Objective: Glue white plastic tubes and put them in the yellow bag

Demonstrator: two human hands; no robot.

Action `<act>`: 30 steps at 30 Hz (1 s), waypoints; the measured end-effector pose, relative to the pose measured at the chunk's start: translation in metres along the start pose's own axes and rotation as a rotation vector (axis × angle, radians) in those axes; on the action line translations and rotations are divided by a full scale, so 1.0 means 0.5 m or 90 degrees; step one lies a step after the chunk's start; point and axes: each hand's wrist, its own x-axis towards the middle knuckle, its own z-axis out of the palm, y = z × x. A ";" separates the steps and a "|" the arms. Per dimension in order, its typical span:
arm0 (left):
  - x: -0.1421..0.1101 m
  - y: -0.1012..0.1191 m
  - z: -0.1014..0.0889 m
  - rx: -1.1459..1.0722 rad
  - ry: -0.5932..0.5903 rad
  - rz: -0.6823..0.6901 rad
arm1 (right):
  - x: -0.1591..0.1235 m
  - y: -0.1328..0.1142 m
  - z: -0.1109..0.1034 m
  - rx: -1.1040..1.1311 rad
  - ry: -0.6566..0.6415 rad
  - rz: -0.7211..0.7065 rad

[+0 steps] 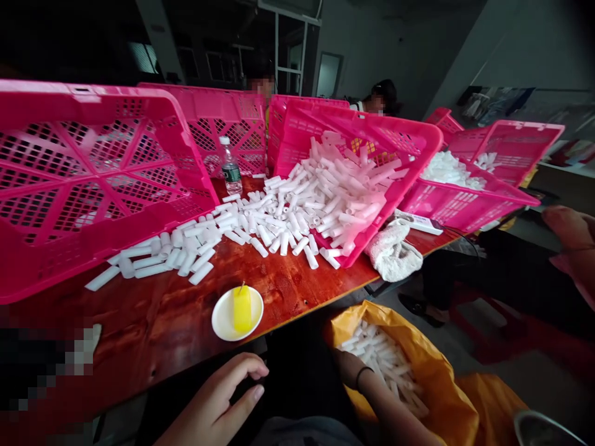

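My left hand [227,390] is above my lap, just off the table's near edge, with thumb and fingers apart and nothing between them. My right hand [349,369], a dark band at its wrist, reaches to the near side of an orange-yellow sack [434,359]. Its fingers are in shadow and hidden. Short white plastic tubes [372,347] fill the sack. More white tubes [279,217] spill across the red-brown table [153,322] from a tipped pink crate [409,145]. Close to my left hand, a small white bowl [220,319] holds a yellow block [242,310].
Another pink crate [93,158] lies on its side at the left. Behind the tubes stands a water bottle [231,167]. A whitish cloth [395,251] lies at the table edge by the tipped crate. At right, a person's arm [571,229] shows; others sit behind the crates.
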 end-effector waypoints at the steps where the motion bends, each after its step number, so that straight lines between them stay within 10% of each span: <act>1: -0.004 0.000 -0.006 0.002 0.004 -0.003 | 0.014 -0.012 -0.020 -0.015 -0.024 -0.006; 7: -0.029 -0.007 -0.060 0.003 0.114 -0.002 | 0.202 -0.132 -0.148 -0.124 -0.049 -0.017; 13: 0.049 -0.061 -0.182 0.189 0.389 -0.017 | 0.383 -0.197 -0.103 -0.436 0.030 0.066; 21: 0.219 -0.119 -0.257 0.400 0.342 -0.059 | 0.299 -0.207 -0.096 -0.343 0.031 -0.040; 25: 0.183 -0.118 -0.230 0.395 0.329 -0.069 | 0.274 -0.255 -0.076 -0.005 -0.075 -0.292; 30: 0.098 -0.089 -0.180 0.284 0.320 0.010 | 0.304 -0.288 -0.009 0.068 -0.085 -0.351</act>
